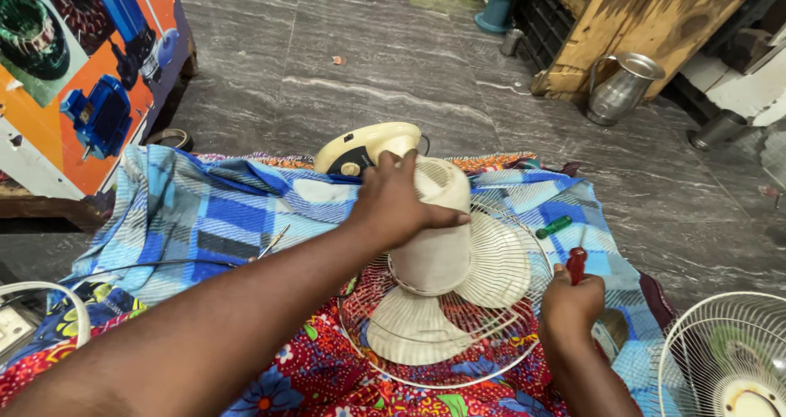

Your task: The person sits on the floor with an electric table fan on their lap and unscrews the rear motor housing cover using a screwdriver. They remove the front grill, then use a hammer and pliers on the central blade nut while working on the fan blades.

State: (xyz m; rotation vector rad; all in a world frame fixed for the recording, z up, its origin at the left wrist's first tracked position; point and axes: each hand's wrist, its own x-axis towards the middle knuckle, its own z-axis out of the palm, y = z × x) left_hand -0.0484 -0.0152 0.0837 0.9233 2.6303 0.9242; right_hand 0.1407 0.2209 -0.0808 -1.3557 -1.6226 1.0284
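Observation:
A cream table fan lies face down on a patterned cloth point(205, 212). My left hand point(393, 204) grips its motor housing point(434, 253) from above, fingers wrapped over the top. The cream blades point(499, 261) and the wire grille point(360, 335) spread out beneath the housing. The fan's base point(360, 145) points away from me. My right hand point(571, 302) is closed on a red-handled screwdriver point(577, 261) at the grille's right edge, handle end up. A green-handled tool point(554, 226) lies on the cloth just beyond it.
A second wire fan guard point(725, 356) sits at the lower right. A steel jug point(618, 85) and a steel cup point(716, 128) stand on the grey stone floor by a wooden frame point(639, 20). A printed poster point(74, 73) leans at left. Thin metal tools point(274, 241) rest on the cloth.

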